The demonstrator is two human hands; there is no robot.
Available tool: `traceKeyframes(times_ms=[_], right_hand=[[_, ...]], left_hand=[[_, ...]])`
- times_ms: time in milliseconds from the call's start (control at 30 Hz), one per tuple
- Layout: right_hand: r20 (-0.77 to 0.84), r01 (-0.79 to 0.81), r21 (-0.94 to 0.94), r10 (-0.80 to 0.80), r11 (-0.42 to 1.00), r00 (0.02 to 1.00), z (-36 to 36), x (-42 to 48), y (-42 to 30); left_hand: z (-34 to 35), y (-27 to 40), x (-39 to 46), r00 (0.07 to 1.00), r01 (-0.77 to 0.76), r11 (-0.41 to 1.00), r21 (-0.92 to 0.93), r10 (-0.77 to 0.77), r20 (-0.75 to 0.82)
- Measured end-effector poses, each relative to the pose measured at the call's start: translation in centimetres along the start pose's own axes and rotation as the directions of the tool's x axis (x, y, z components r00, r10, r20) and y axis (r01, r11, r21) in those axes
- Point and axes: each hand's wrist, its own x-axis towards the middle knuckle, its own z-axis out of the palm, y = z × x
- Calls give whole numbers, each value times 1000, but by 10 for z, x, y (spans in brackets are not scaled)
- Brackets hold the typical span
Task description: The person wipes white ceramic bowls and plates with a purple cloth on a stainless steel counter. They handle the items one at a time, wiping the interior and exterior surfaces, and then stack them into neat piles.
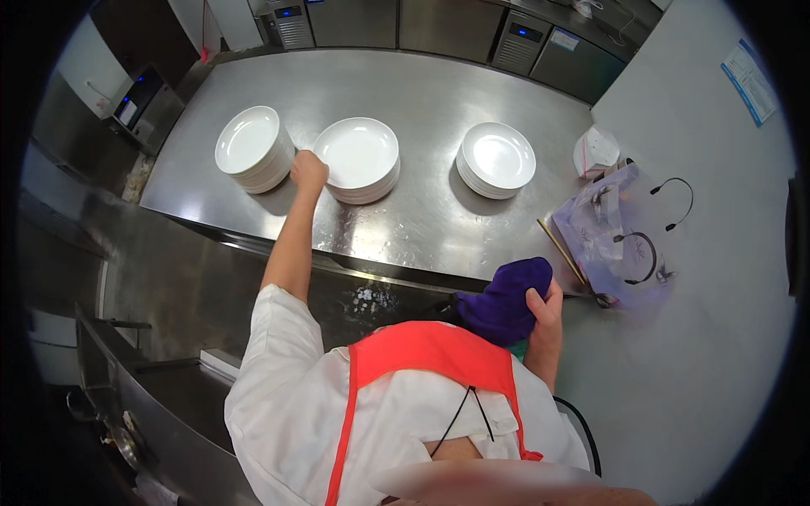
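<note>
Three stacks of round white plates stand on the stainless steel worktable before me. My left hand (pixel 309 169), fingers curled, is between the left stack (pixel 250 142) and the middle stack (pixel 357 155). It is at the near left rim of the middle stack; whether it grips a plate is hidden. A third, lower stack (pixel 497 158) sits apart to the right. Close to my body, beyond the table's front edge, my right hand (pixel 547 307) holds a folded purple cloth (pixel 506 297).
Against the wall at right sit a purple patterned bag with handles (pixel 595 221), a thin yellow stick (pixel 562 251) and a white box (pixel 596 152). Water drops spot the worktable (pixel 424 231) near its front edge. Steel counter units (pixel 452 28) line the back.
</note>
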Motion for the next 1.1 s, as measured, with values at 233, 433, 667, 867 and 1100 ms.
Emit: traceKeyframes(times_ms=[233, 433, 667, 867, 1100], right_hand=[[-69, 44, 54, -40, 998, 997, -17, -17, 8], [-86, -11, 147, 23, 989, 996, -5, -20, 2], [-110, -61, 223, 87, 973, 990, 15, -16, 1], [82, -195, 232, 180, 953, 980, 41, -3, 13], [196, -390, 329, 342, 860, 919, 109, 26, 40]], left_hand=[[-25, 14, 2, 999, -38, 999, -23, 38, 5], [-5, -20, 41, 957, 271, 588, -762, -80, 279], [-57, -72, -11, 881, 463, 149, -874, 31, 472], [-113, -145, -90, 937, 304, -119, -945, -144, 319], [-133, -175, -179, 931, -138, 156, -978, -318, -182]])
